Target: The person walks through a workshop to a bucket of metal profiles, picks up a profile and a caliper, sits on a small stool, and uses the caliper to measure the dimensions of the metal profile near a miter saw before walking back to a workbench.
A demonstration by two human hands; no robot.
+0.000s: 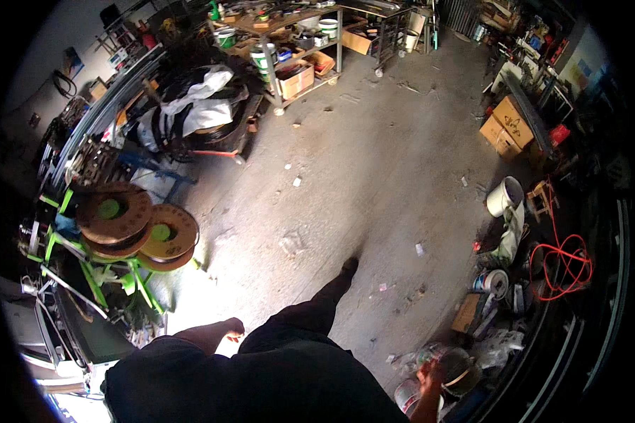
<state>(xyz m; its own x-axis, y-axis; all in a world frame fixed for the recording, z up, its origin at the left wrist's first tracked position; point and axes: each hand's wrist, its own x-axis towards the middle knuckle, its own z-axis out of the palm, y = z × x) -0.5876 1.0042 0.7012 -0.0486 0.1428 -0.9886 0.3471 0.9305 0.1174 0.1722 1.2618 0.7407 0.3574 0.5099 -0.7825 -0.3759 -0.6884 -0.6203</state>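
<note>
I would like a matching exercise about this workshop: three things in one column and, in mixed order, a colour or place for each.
Column one:
1. Right hand
2. Tangled cord
3. Brown reels

Column two:
A. At the left, on a green frame
B. Near a white bucket, lower right
C. Bright orange-red

Pairs: 1-B, 2-C, 3-A

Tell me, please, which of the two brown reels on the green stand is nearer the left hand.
The rightmost reel: it shows closer to the left hand, while the other reel is farther left.
</note>
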